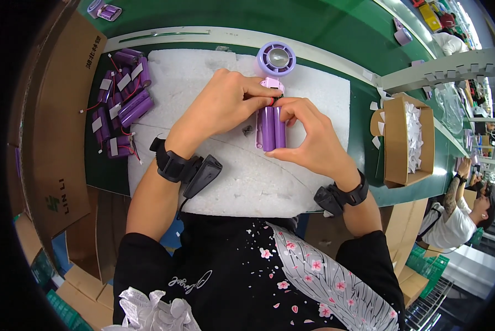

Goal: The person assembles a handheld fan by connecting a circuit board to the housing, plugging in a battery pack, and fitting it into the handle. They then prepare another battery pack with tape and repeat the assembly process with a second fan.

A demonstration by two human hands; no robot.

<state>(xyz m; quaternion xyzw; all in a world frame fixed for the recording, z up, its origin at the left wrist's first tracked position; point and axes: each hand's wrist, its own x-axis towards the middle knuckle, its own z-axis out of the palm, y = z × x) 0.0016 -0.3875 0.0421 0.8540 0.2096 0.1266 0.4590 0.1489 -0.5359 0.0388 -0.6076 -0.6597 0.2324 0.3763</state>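
Observation:
A small purple handheld fan (275, 59) lies on a white foam pad (203, 83), its round head pointing away from me. A pair of purple cylindrical battery cells (273, 128) sits in its open pink handle. My left hand (225, 105) pinches the wires at the top of the cells, near the fan's neck. My right hand (311, 135) holds the handle and cells from the right side, thumb and fingers wrapped around the lower end. Both wrists carry black strapped devices.
A pile of purple battery packs (120, 105) with red wires lies left of the pad on the green table. A brown cardboard box (405, 138) of white paper pieces stands at right. A large cardboard box (60, 127) is at far left. Another person (457, 215) sits at lower right.

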